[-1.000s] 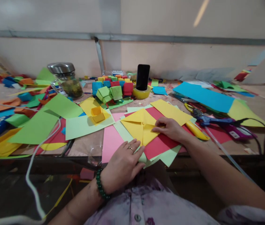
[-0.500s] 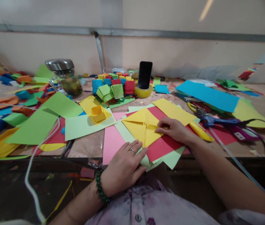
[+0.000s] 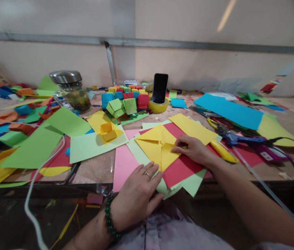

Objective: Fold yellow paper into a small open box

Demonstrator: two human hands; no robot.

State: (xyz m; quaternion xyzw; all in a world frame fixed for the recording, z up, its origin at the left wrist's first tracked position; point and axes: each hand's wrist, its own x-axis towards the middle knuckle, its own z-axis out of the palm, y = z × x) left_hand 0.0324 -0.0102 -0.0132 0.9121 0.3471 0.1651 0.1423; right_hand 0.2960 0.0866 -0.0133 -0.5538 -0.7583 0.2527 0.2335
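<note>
A folded yellow paper (image 3: 153, 140) lies on top of red (image 3: 185, 171) and pale green sheets near the table's front edge. Its corners are turned in toward the centre, and a small flap stands up right of the middle. My right hand (image 3: 192, 149) pinches that flap at its right side between thumb and fingers. My left hand (image 3: 141, 192), with a ring and a green bead bracelet (image 3: 109, 217), lies palm down with its fingers spread, the fingertips at the lower left edge of the yellow paper.
A small yellow paper box (image 3: 108, 132) sits left on loose sheets. Behind are folded paper cubes (image 3: 117, 107), a glass jar (image 3: 76, 93) and a phone (image 3: 160, 88) in a tape roll (image 3: 158, 106). Pliers (image 3: 236, 138) and a yellow cutter (image 3: 223, 151) lie right.
The view has tilted slightly, so the table appears lower. Both hands keep nearly the same places, with the right hand still pinching the yellow flap.
</note>
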